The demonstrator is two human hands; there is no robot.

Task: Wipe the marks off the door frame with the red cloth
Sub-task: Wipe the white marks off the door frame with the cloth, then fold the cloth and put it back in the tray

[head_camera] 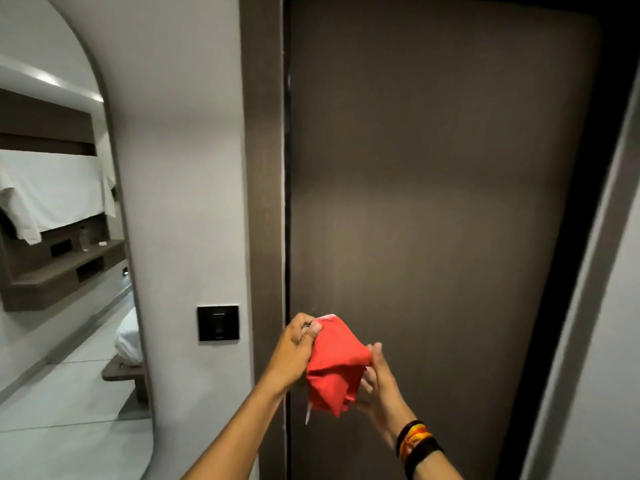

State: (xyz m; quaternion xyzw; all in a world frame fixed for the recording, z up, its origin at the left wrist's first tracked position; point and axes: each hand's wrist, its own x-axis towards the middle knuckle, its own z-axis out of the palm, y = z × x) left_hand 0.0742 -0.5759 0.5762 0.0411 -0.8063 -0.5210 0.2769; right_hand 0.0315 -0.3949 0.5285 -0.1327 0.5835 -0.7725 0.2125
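Both hands hold the red cloth [334, 362] bunched up in front of the dark door [433, 202]

The left hand [294, 351] pinches the cloth's upper left edge between thumb and curled fingers; the right hand [379, 386] grips its right side, thumb on top and fingers spread loosely beneath, with coloured bands on that wrist [415, 441]. The cloth hangs crumpled between them, just right of the brown door frame [263, 168], not touching it as far as can be seen. Pale marks dot the frame's inner edge. A black switch plate [218, 323] sits on the white wall to the left, beside a tall mirror [52, 237]
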